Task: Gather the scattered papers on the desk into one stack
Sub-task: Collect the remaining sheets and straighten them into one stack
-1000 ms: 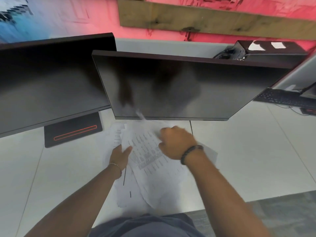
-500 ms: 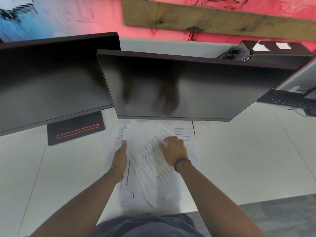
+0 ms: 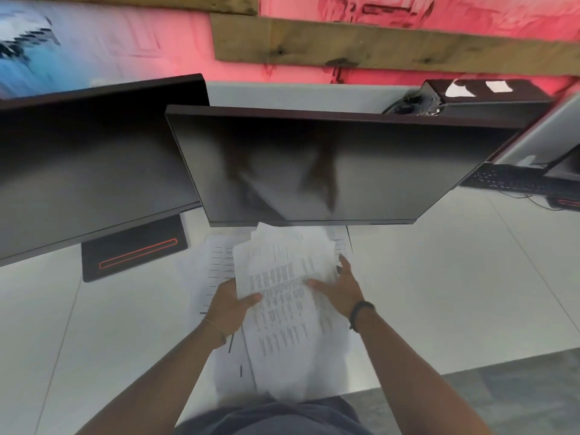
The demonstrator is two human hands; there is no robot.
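Note:
A loose pile of white printed papers [image 3: 284, 296] lies on the white desk [image 3: 439, 293] just below the centre monitor. My left hand [image 3: 230, 306] grips the left edge of the upper sheets, thumb on top and fingers underneath. My right hand [image 3: 339, 288] holds the right edge of the same sheets, thumb laid across the print, fingers along the side. The upper sheets look lifted and bowed between both hands. Other sheets [image 3: 216, 262] stay flat under them, sticking out to the left and toward me.
Two dark monitors overhang the desk: one at left [image 3: 94, 164] with its black base [image 3: 135, 251], one in the centre [image 3: 329, 167] right above the papers. A black keyboard [image 3: 514, 180] lies far right. The desk's front edge runs near my body.
My left hand went from resting beside the pile to gripping its left edge. My right hand moved from on top of the sheets to their right edge, and the upper sheets rose.

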